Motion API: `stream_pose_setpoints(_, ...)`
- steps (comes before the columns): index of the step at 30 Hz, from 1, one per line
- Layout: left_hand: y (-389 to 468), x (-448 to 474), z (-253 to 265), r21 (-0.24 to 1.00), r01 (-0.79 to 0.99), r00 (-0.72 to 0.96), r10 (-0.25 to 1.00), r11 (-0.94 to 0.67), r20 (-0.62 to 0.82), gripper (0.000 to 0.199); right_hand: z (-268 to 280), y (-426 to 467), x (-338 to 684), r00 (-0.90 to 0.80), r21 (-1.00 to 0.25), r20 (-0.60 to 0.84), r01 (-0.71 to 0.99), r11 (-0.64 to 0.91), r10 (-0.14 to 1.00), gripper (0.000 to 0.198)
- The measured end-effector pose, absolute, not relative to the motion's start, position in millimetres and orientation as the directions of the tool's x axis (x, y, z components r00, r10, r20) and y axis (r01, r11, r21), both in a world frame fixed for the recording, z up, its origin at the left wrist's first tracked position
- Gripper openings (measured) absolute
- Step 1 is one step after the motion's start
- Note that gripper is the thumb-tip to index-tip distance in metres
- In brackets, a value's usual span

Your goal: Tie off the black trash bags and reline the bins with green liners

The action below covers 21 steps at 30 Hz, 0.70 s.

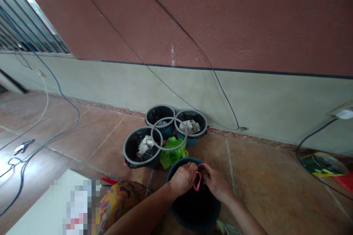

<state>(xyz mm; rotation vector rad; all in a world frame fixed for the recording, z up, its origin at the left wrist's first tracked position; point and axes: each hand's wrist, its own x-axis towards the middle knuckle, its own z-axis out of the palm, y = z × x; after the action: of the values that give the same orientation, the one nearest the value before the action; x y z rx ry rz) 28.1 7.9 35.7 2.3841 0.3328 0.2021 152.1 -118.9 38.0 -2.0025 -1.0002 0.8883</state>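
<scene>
A dark blue-green bin (pixel 196 224) stands on the floor right in front of me, its inside very dark. Over its far rim my left hand (pixel 183 179) is closed in a pinch on a pink drawstring (pixel 196 181), which hangs in a small loop. My right hand (pixel 216 183) is just beside the loop, fingers curled inward; whatever is between its fingertips is hidden. Just beyond the bin lies a crumpled bright green plastic bag (pixel 172 152), with a loose grey ring (pixel 169 149) resting above it.
Three bins with black liners and grey rims stand near the wall: a left one (pixel 129 159), a back one (pixel 165 132) and a right one (pixel 190 141); crumpled paper shows inside. Cables (pixel 74 108) cross the floor at left. Patterned cloth (pixel 124 200) and a white panel (pixel 35 205) are lower left.
</scene>
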Motion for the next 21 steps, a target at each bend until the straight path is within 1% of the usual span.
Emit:
stream_pose_setpoints(2,7.1,26.7,36.6,0.707,0.145,0.964,0.260,-0.693,0.057,0.012,36.9,-118.7,151.5,0.455,-0.828,-0.224,0.379,-0.414,0.862,0.035)
stream_pose_setpoints(4,6.4,25.6,36.9,0.745,0.115,0.970,0.237,-0.657,0.059,0.011,34.4,-117.7,149.7,0.429,-0.847,-0.215,0.366,-0.386,0.877,0.032)
stream_pose_setpoints(6,6.0,24.8,36.9,0.769,0.097,0.971,0.229,-0.632,0.066,0.011,31.9,-116.6,148.1,0.435,-0.843,-0.252,0.339,-0.417,0.865,0.028)
stream_pose_setpoints(8,6.2,24.6,36.9,0.775,0.087,0.969,0.233,-0.627,0.080,0.011,31.6,-115.9,148.0,0.448,-0.825,-0.320,0.302,-0.478,0.835,0.024)
stream_pose_setpoints(10,6.9,25.0,37.2,0.769,0.086,0.964,0.248,-0.634,0.097,0.010,35.1,-115.9,149.8,0.452,-0.815,-0.349,0.286,-0.504,0.821,0.022)
stream_pose_setpoints(13,8.8,27.2,38.6,0.756,0.104,0.955,0.276,-0.646,0.105,0.014,43.7,-116.0,153.6,0.514,-0.801,-0.329,0.293,-0.522,0.792,0.023)
stream_pose_setpoints(15,10.4,29.3,40.1,0.743,0.131,0.951,0.294,-0.656,0.092,0.018,46.4,-115.9,155.0,0.558,-0.786,-0.354,0.257,-0.563,0.750,0.023)
stream_pose_setpoints(18,13.0,31.9,43.2,0.705,0.203,0.947,0.319,-0.680,0.034,0.021,40.2,-116.8,155.8,0.547,-0.779,-0.422,0.188,-0.598,0.723,0.025)
stream_pose_setpoints(19,14.0,32.3,44.2,0.687,0.230,0.946,0.324,-0.689,0.009,0.021,36.2,-118.0,156.7,0.545,-0.776,-0.417,0.203,-0.597,0.727,0.025)
stream_pose_setpoints(21,16.2,32.2,46.2,0.649,0.277,0.943,0.329,-0.709,-0.044,0.021,27.9,-122.2,161.0,0.560,-0.751,-0.367,0.294,-0.592,0.743,0.021)
